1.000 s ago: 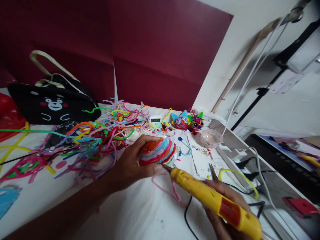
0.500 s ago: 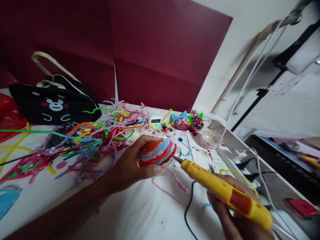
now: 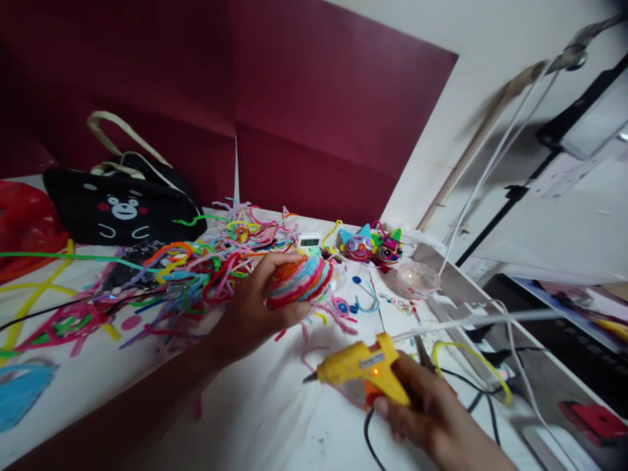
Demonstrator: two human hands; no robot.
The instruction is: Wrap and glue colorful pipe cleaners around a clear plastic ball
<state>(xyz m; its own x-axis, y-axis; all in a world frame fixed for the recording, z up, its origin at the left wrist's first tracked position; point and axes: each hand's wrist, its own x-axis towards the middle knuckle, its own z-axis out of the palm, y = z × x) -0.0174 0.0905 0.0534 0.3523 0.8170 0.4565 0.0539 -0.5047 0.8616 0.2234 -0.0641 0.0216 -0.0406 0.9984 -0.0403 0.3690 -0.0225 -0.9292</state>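
My left hand (image 3: 260, 304) grips a rounded piece (image 3: 299, 281) wound with striped pipe cleaners in orange, blue, pink and red, thumb below and fingers over the top. In my right hand (image 3: 426, 405) is a yellow hot glue gun (image 3: 366, 369), its small light lit and its dark nozzle pointing left, low over the table and apart from the striped piece. A white glue stick (image 3: 471, 322) sticks out of the gun's back end. Pink pipe cleaners (image 3: 338, 320) lie just under and right of the striped piece.
A tangled heap of pipe cleaners (image 3: 216, 261) spreads at the left, before a black bag (image 3: 122, 209). Two colourful pipe-cleaner animal heads (image 3: 357, 245), a small digital clock (image 3: 309, 241) and a clear bowl (image 3: 417, 280) stand at the back. Cables (image 3: 523, 360) run along the right.
The glue gun has swung down and left, away from the striped piece, and turned side-on. My left hand has shifted slightly up and left with the piece.
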